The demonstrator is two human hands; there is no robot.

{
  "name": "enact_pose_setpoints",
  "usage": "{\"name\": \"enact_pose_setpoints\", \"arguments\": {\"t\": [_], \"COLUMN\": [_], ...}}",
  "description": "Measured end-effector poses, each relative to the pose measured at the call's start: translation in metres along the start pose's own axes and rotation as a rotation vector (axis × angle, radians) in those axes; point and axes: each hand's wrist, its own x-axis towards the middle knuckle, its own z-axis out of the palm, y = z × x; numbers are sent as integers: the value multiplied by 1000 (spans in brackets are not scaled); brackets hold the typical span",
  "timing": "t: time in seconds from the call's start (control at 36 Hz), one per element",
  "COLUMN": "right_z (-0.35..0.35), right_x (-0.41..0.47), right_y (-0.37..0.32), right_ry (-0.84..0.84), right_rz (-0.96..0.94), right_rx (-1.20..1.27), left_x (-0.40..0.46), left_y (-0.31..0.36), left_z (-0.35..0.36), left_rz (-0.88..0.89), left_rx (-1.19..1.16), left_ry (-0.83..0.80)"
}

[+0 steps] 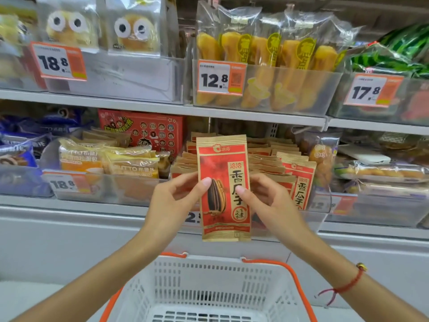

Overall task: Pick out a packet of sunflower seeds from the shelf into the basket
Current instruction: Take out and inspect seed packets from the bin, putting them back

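Above the basket (204, 296), both hands pinch the upright seed packet (224, 189).

Owl-eyed buns (67, 26) above an 18.8 tag (59, 61); yellow pastry sticks (267, 66); a red cartoon box (148, 131).

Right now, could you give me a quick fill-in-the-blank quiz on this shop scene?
1. The red sunflower seed packet is held by ____ hands.
2. The basket below has ____ handles.
3. The price tag above the packet reads ____.
4. A red string bracelet is on the ____ wrist.

Missing words: both; orange; 12.8; right
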Motion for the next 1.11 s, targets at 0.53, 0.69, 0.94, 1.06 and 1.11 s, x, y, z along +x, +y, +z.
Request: {"name": "enact_pose_setpoints", "arguments": {"t": [0.53, 0.69, 0.94, 1.06, 1.11], "right_z": [-4, -1, -4, -5, -6], "right_x": [-16, -16, -18, -18, -17], "right_y": [6, 3, -5, -3, -2], "right_ry": [173, 183, 209, 226, 234], "right_rz": [110, 121, 112, 133, 155], "right_rx": [123, 128, 171, 183, 190], "left_x": [-13, -11, -11, -11, -11], "left_y": [-20, -20, -25, -24, -24], "left_z": [6, 3, 5, 7, 6], "left_rz": [-130, -150, -141, -198, -251], "left_rx": [57, 73, 104, 79, 73], "left_ry": [-120, -107, -139, -202, -271]}}
